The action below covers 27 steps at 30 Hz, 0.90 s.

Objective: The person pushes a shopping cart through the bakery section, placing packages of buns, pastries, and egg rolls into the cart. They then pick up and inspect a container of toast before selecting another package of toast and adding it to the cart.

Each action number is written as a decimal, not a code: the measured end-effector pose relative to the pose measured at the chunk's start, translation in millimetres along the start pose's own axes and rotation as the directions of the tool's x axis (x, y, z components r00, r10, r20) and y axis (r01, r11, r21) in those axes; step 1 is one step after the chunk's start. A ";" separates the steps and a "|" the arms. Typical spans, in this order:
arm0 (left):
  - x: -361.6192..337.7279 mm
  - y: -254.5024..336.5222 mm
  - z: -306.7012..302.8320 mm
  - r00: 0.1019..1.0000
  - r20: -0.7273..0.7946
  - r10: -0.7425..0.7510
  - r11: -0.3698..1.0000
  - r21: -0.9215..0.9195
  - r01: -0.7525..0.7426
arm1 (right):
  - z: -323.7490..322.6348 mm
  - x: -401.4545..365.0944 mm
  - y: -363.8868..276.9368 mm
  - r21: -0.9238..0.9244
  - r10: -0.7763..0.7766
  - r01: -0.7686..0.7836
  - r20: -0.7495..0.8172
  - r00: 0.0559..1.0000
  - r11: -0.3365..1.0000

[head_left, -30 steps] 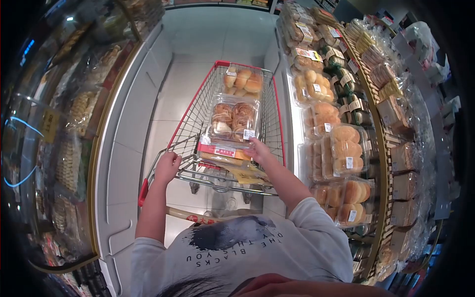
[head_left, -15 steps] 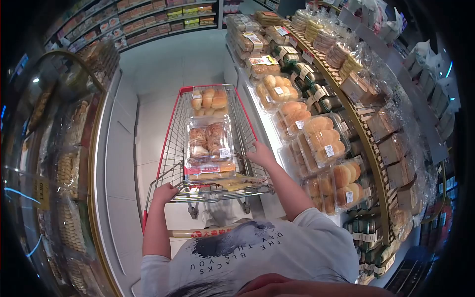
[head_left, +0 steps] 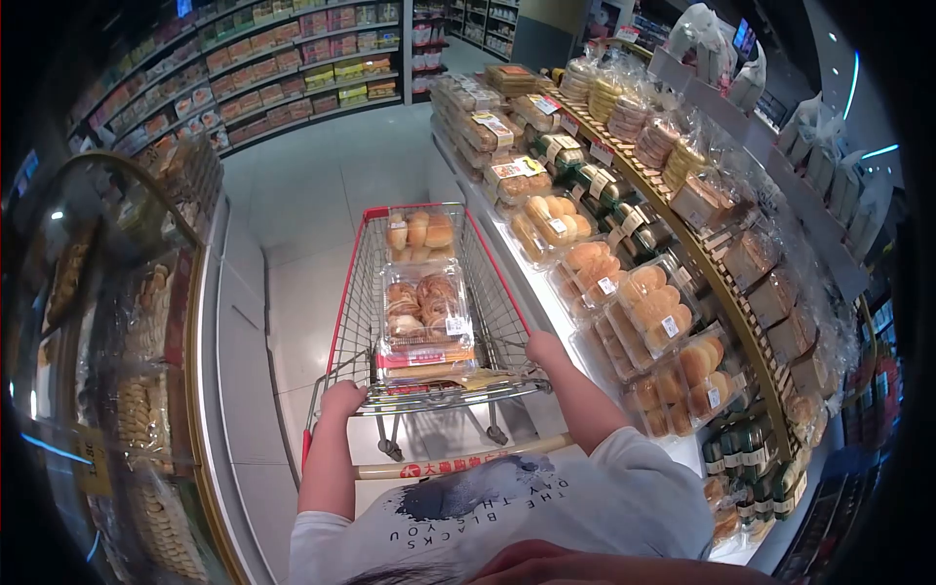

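Note:
A wire shopping cart point(head_left: 343, 292) with red top edges stands in front of me. My left hand point(head_left: 344, 398) is closed round its near left corner. On the near right corner my right hand point(head_left: 547, 349) is also closed, fingertips partly hidden. Inside the cart lie a clear box of bread rolls point(head_left: 419, 232), a clear box of swirled pastries point(head_left: 425, 295) and a flat pack with a red label point(head_left: 409, 361). A brown flat package point(head_left: 485, 379) lies by the near rim. The cart's pale handlebar point(head_left: 531, 447) runs close to my shirt.
To the right, a bread display holds boxed buns point(head_left: 651, 297) and a slatted wooden shelf point(head_left: 673, 219) of bagged loaves. A gold-edged display case point(head_left: 200, 419) of pastries borders the left side. Stocked shelves point(head_left: 292, 63) stand beyond the tiled floor point(head_left: 331, 161).
My right hand has slid back along the cart's right rim to the near corner. The view has tilted up, so the cart sits lower and more of the far shelves shows.

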<state>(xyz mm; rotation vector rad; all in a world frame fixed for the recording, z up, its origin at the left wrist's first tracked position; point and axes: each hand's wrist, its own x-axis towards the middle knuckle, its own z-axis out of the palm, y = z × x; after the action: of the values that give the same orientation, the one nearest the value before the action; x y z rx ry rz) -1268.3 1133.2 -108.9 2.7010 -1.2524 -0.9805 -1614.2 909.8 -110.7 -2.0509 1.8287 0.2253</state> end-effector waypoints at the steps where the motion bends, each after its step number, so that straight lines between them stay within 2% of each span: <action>1: 8.0 -2.5 -2.6 1.000 -0.025 0.002 1.000 -0.011 -0.002 | 0.3 3.6 -7.0 -0.019 0.018 -0.018 0.000 1.000 1.000; 5: 39.1 -9.2 -21.0 0.999 -0.039 -0.002 0.999 -0.047 0.001 | 1.2 24.6 -33.3 -0.022 0.075 -0.075 0.007 0.997 0.997; 11: 87.8 -9.3 -52.2 0.998 -0.059 -0.025 0.999 -0.049 0.022 | -21.6 62.5 -80.9 -0.072 0.023 -0.024 -0.004 1.000 0.997; 17: 144.9 -2.3 -88.5 0.998 -0.050 -0.031 0.999 -0.042 0.028 | -36.2 138.4 -120.9 -0.078 -0.037 0.040 0.040 0.999 0.996; 22: 199.4 -1.0 -118.2 0.996 -0.076 -0.046 0.996 -0.080 0.040 | -49.6 199.9 -164.5 -0.060 -0.089 0.089 -0.004 0.996 0.994; 26: 249.2 -2.8 -133.7 0.993 -0.026 -0.119 0.981 -0.154 0.114 | -55.2 253.4 -194.8 -0.020 -0.101 0.101 -0.005 0.995 0.995; 27: 254.3 -1.5 -136.7 0.986 -0.162 -0.040 0.996 -0.087 0.026 | -58.4 262.6 -201.2 -0.032 -0.108 0.108 0.003 0.994 0.994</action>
<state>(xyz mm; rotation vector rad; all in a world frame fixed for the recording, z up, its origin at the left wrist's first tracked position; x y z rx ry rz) -1069.8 925.2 -135.6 2.6813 -1.1151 -0.7764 -1387.8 661.7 -118.3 -2.1638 1.7177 0.2273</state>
